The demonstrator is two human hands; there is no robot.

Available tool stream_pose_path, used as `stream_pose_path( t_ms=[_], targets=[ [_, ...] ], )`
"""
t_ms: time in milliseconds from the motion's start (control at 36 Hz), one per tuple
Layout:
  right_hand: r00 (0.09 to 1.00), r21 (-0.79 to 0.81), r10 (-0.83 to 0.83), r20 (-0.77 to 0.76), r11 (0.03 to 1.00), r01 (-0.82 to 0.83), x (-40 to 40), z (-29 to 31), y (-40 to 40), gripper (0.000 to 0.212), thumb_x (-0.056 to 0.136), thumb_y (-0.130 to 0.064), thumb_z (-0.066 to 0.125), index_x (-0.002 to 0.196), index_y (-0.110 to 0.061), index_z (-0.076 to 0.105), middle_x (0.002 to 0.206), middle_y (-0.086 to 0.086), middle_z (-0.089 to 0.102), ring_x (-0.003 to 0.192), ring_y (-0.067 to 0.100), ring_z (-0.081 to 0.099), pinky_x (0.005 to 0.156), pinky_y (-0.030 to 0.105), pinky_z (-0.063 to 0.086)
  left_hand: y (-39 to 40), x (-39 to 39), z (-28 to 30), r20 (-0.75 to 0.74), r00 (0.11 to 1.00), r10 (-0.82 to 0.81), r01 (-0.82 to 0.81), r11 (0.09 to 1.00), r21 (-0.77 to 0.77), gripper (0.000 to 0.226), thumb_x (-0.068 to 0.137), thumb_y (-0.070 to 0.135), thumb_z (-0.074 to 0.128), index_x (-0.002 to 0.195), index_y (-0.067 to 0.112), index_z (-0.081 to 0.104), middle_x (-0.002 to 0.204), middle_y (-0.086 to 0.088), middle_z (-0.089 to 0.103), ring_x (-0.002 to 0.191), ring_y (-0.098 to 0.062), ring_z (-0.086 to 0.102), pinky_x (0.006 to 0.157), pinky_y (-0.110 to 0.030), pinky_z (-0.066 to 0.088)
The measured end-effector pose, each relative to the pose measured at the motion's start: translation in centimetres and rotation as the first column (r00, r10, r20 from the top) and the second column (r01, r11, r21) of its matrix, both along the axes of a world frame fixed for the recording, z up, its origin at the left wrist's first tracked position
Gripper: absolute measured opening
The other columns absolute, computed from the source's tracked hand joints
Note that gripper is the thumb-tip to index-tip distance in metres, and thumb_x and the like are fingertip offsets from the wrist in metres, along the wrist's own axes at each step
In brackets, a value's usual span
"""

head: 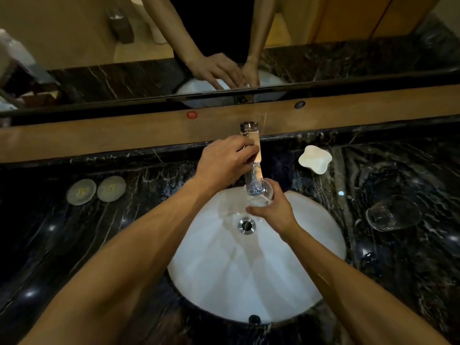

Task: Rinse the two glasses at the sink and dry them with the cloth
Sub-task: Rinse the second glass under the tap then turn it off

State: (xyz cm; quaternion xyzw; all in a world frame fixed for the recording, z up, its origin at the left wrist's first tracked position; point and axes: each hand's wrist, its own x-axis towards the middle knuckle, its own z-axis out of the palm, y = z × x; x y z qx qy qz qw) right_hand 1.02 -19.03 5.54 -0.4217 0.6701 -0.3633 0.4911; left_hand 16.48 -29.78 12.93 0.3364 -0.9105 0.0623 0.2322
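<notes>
Two round white coasters with yellow marks [95, 190] lie side by side at centre left on the dark veined marble counter [62, 245]. At centre frame, a person's left hand [224, 160] curls its fingers around the handle of the tall chrome tap [250, 145], which rises from the wooden ledge below the mirror [99, 46]. Directly under the spout, the right hand [271, 210] grips a clear drinking glass [260, 195] from below, holding it upright over the white oval sink basin [311, 232], above the chrome drain [246, 225]. To the right of the tap, a small white star-shaped dish [315, 159] sits on the counter. Farther right, at centre right, a second clear glass [393, 212] stands on the dark marble, well apart from both hands. The mirror along the top of the frame reflects the person's arms and hands.
</notes>
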Motion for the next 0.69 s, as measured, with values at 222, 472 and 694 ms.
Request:
stream_pose_path(
  t_ms=[222,472,694],
  targets=[
    [1.000,0.001,0.015,-0.004,1.000,-0.015,0.1,-0.9,-0.1,0.080,0.068,-0.009,0.086,0.131,-0.035,0.045,0.120,-0.009,0.059,0.106,0.013,0.058,0.083,0.024,0.048,-0.6,-0.2,0.3,-0.036,0.999,0.013,-0.013,1.000,-0.007,0.027,0.087,0.028,0.062,0.109,0.017,0.073,0.107,-0.002,0.073,0.090,-0.025,0.071,0.057,-0.037,0.056],
    [1.000,0.012,-0.002,0.011,1.000,0.002,0.2,-1.4,0.2,0.081,0.067,-0.012,0.087,0.129,-0.041,0.045,0.123,-0.009,0.060,0.110,0.016,0.059,0.092,0.036,0.052,-1.1,0.1,1.1,-0.025,1.000,0.017,-0.016,0.998,0.056,0.031,0.086,0.029,0.062,0.115,0.022,0.070,0.113,0.003,0.071,0.096,-0.021,0.070,0.052,-0.034,0.055],
    [0.999,0.035,0.012,0.032,0.999,-0.013,0.1,-1.3,0.5,0.083,0.069,-0.011,0.086,0.136,-0.036,0.043,0.125,-0.011,0.056,0.113,0.013,0.055,0.081,0.019,0.046,0.3,1.3,-0.2,-0.175,0.973,0.148,-0.101,0.962,0.255,0.053,0.088,0.037,0.064,0.139,0.024,0.053,0.143,0.005,0.054,0.126,-0.014,0.055,0.091,-0.031,0.053]
  ],
)
